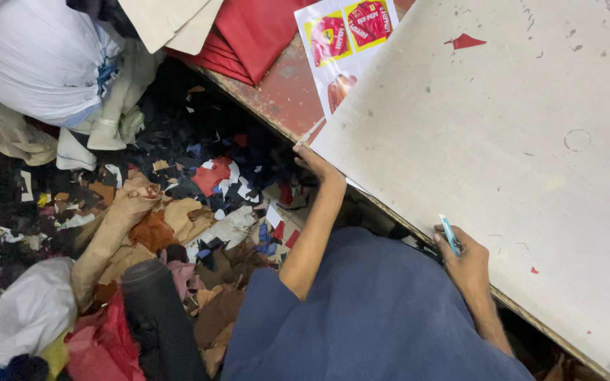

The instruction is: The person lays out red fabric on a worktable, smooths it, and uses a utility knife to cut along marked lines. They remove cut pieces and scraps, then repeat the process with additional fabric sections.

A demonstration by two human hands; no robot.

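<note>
A large pale grey board (503,141) lies across a worn red-brown table (284,92). My left hand (313,161) grips the board's near corner, fingers curled around its edge. My right hand (460,257) rests at the board's lower edge and holds a light teal pen (450,234) that points up onto the board. A small red scrap (464,41) lies on the board near its far end. My dark blue shirt (375,310) fills the lower middle of the view.
A printed sheet with pictures of red garments (344,42) sticks out from under the board. Folded red fabric (248,35) and beige card pieces (171,21) lie beyond. The floor (178,212) holds several fabric scraps, a black roll (157,317) and a white sack (37,56).
</note>
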